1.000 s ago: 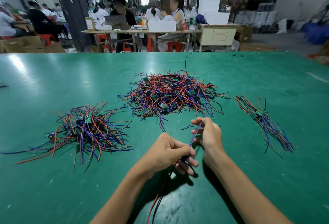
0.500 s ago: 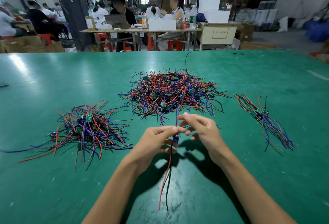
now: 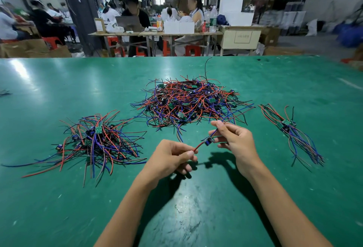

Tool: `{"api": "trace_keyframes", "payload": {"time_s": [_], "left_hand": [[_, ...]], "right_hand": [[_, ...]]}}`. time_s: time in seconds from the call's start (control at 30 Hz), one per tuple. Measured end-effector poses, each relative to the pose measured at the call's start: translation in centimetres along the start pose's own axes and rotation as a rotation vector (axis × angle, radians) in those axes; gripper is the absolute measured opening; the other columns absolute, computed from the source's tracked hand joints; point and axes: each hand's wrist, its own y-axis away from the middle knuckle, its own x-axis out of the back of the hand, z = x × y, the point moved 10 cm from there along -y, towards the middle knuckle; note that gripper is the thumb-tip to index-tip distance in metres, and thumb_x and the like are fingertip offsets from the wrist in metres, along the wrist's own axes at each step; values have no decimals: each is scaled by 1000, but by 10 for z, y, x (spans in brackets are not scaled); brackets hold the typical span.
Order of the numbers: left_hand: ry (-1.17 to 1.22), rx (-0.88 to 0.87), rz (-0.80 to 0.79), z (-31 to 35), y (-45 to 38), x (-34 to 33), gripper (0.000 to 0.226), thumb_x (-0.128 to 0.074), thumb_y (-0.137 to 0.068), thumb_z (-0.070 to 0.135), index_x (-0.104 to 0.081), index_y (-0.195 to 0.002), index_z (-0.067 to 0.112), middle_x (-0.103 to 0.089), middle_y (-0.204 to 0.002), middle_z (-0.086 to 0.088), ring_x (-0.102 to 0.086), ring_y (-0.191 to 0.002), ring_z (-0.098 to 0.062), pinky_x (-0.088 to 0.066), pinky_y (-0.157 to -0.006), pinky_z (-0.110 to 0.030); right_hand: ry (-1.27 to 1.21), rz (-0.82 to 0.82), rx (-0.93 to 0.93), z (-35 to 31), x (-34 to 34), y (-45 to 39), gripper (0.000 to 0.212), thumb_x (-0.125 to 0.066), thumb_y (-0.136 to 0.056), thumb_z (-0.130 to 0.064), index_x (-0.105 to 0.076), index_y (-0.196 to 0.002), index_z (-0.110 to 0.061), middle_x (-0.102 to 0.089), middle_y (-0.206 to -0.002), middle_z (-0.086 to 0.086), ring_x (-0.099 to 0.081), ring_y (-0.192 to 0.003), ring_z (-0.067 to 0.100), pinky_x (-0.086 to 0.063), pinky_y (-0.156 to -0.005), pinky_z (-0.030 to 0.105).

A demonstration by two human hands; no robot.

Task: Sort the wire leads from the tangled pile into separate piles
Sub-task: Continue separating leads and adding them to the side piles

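A big tangled pile (image 3: pixel 188 103) of red, blue and black wire leads with small green boards lies mid-table. A looser sorted pile (image 3: pixel 96 144) sits to its left, and a small straight bundle (image 3: pixel 290 134) lies at the right. Between my hands stretches one wire lead (image 3: pixel 206 142) with a small dark component in its middle. My left hand (image 3: pixel 170 158) pinches its red end between thumb and fingers. My right hand (image 3: pixel 233 140) pinches its blue end, just in front of the big pile.
The green table (image 3: pixel 59 197) spreads wide around the piles. A few stray wires (image 3: pixel 5 92) lie at the far left edge. Beyond the table's far edge, people sit at wooden benches (image 3: pixel 157 34) with boxes and red stools.
The lead hung down from my hands with its red and black ends dangling. My hands have drawn apart and now hold it stretched between them, the left on the red end.
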Motion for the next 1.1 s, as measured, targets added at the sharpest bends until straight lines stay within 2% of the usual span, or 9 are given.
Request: {"api": "trace_keyframes", "payload": {"time_s": [0.17, 0.27, 0.33, 0.47, 0.63, 0.73, 0.87, 0.97, 1.1], "left_hand": [[-303, -189, 180, 18, -1, 15, 12, -65, -96, 10, -74, -102, 13, -76, -77, 0, -58, -51, -11, -50, -52, -20], [-514, -309, 190, 29, 2, 8, 13, -60, -100, 17, -69, -97, 27, -73, -73, 10, -54, -51, -8, -43, -56, -16], [-583, -334, 145, 30, 2, 1, 18, -54, -103, 21, -70, -97, 28, -71, -71, 14, -50, -55, -7, -35, -55, -17], [-521, -322, 47, 30, 2, -9, 25, -49, -105, 20, -72, -100, 24, -67, -69, 11, -45, -51, -1, -32, -54, -15], [-519, -341, 61, 34, 4, -8, 21, -52, -104, 19, -73, -102, 21, -71, -72, 9, -49, -57, 1, -35, -56, -15], [-511, -357, 103, 37, 5, -4, 14, -61, -99, 18, -74, -102, 19, -73, -75, 9, -53, -58, 2, -39, -57, -13], [-414, -314, 152, 32, 4, 3, 11, -71, -92, 16, -76, -100, 22, -74, -80, 6, -67, -51, -14, -53, -53, -25], [-381, -288, 71, 25, 3, -9, 10, -70, -93, 19, -78, -99, 20, -76, -80, 6, -70, -52, -22, -56, -51, -30], [-380, -279, -3, 22, 2, -23, 11, -70, -93, 27, -79, -96, 21, -77, -77, 8, -67, -51, -17, -51, -57, -18]], "right_hand": [[-57, 16, -10, 4, 2, -3, 17, -64, -97, -27, -76, -94, -16, -78, -82, 5, -66, -59, 7, -53, -56, 16], [-145, 22, -28, 5, 3, -3, 21, -70, -89, -34, -77, -91, -14, -78, -82, 8, -67, -58, 8, -54, -56, 17], [-181, 37, -38, 5, 5, -4, 28, -74, -79, -41, -77, -85, -14, -77, -79, 9, -66, -57, 8, -54, -55, 17], [-197, 88, -35, 7, 13, -6, 34, -77, -74, -44, -74, -79, -11, -73, -72, 6, -64, -54, 7, -53, -53, 17], [-186, 86, -23, 5, 13, -7, 34, -76, -74, -43, -74, -81, -10, -73, -72, 6, -64, -55, 7, -53, -54, 16], [-152, 75, -25, 6, 13, -6, 27, -71, -83, -43, -76, -89, -17, -77, -80, 3, -70, -64, 8, -53, -56, 15], [-156, 188, -2, 4, 21, -4, 20, -59, -100, -33, -71, -93, -19, -71, -76, -3, -75, -73, 16, -59, -57, 27], [-101, 363, 131, -14, 40, 0, 23, -52, -105, -32, -68, -94, -20, -55, -70, -3, -74, -62, 24, -55, -42, 30], [191, 521, 268, -59, 75, -21, 25, -51, -104, -36, -69, -89, -28, -52, -68, -4, -59, -39, 13, -41, -35, 22]]}}
